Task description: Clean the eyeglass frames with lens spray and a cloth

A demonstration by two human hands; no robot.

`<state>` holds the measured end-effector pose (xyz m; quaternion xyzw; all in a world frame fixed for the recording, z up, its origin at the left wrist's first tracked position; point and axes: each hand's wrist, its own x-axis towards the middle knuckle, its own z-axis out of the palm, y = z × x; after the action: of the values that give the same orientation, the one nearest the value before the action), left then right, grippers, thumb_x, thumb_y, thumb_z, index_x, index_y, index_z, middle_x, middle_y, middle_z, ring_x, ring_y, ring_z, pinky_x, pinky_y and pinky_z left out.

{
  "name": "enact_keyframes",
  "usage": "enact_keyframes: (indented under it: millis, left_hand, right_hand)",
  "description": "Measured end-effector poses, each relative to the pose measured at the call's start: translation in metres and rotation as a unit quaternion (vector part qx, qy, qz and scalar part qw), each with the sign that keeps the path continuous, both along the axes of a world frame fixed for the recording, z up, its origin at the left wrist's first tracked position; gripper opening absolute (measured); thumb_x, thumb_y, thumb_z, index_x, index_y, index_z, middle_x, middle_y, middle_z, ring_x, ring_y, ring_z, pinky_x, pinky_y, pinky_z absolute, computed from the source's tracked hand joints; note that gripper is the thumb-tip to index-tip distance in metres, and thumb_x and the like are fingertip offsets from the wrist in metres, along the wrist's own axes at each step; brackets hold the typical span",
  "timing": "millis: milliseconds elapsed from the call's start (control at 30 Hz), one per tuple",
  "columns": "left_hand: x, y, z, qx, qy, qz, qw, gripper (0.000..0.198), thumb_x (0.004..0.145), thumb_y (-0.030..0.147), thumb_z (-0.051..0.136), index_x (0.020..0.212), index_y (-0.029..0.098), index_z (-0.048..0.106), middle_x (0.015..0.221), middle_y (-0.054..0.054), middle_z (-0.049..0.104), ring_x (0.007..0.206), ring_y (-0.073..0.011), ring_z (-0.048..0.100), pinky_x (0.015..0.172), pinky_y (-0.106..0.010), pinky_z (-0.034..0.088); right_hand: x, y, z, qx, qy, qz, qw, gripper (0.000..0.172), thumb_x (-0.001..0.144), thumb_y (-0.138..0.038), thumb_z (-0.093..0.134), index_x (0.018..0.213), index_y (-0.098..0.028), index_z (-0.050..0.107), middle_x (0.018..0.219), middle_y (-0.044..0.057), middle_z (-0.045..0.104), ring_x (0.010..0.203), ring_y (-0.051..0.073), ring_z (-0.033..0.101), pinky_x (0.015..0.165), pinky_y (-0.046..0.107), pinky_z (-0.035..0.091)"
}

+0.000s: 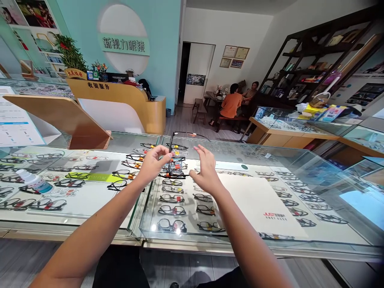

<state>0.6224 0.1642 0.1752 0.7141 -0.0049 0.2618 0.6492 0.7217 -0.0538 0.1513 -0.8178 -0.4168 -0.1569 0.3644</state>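
My left hand [154,162] pinches a pair of dark-framed eyeglasses [171,141] between thumb and fingers, above the glass display counter. The front of the frame is turned on its side, and its temples stretch out to the right, one high and one low. My right hand [207,168] is raised just beside them, fingers stretched and apart from the thumb. Its thumb is close to the end of the lower temple; whether it touches is hard to tell. Below lie rows of eyeglasses [172,210] inside the glass case [255,242].
On the left counter stand a white bottle with blue liquid [36,182] and a tilted wooden stand [60,114]. A cream sheet [246,200] lies right of the frames. Beyond are a yellow cashier desk [156,114] and two seated people, one in an orange shirt [230,106].
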Motion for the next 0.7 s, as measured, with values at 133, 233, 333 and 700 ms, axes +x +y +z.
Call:
enact_keyframes:
  millis: [133, 233, 333, 700]
  left_hand:
    - [-0.001, -0.012, -0.006, 0.073, -0.019, -0.015, 0.997, 0.03, 0.088, 0.047, 0.081, 0.086, 0.021, 0.066, 0.114, -0.009, 0.066, 0.117, -0.0259, 0.066, 0.09, -0.034, 0.058]
    - [-0.004, -0.02, -0.009, 0.08, -0.007, -0.055, 0.995, 0.031, 0.088, 0.05, 0.08, 0.091, 0.021, 0.069, 0.128, -0.012, 0.057, 0.123, -0.0279, 0.061, 0.081, -0.032, 0.061]
    - [-0.006, -0.021, -0.009, 0.09, 0.008, -0.095, 0.991, 0.031, 0.09, 0.05, 0.08, 0.09, 0.021, 0.069, 0.128, -0.013, 0.056, 0.128, -0.0285, 0.059, 0.09, -0.035, 0.061]
    - [-0.048, -0.012, 0.021, 0.256, -0.055, 0.013, 0.965, 0.026, 0.102, 0.044, 0.067, 0.087, 0.023, 0.065, 0.104, -0.006, 0.07, 0.103, -0.0237, 0.066, 0.103, -0.039, 0.05]
  right_hand:
    - [-0.016, 0.008, 0.001, 0.038, 0.046, 0.086, 0.994, 0.055, 0.099, -0.047, 0.069, 0.147, -0.023, 0.058, 0.15, 0.016, 0.064, 0.145, 0.036, 0.054, 0.125, 0.059, 0.042]
    - [-0.026, 0.014, -0.001, 0.058, 0.081, 0.126, 0.987, 0.046, 0.1, -0.051, 0.071, 0.136, -0.022, 0.066, 0.141, 0.017, 0.07, 0.137, 0.034, 0.062, 0.118, 0.054, 0.05]
    - [-0.029, 0.017, 0.001, 0.065, 0.093, 0.166, 0.98, 0.034, 0.104, -0.049, 0.068, 0.125, -0.022, 0.072, 0.13, 0.015, 0.075, 0.128, 0.032, 0.068, 0.111, 0.05, 0.054]
    - [-0.021, 0.012, -0.003, 0.09, 0.081, 0.162, 0.979, 0.035, 0.104, -0.052, 0.069, 0.124, -0.024, 0.079, 0.129, 0.013, 0.08, 0.127, 0.031, 0.07, 0.113, 0.05, 0.054]
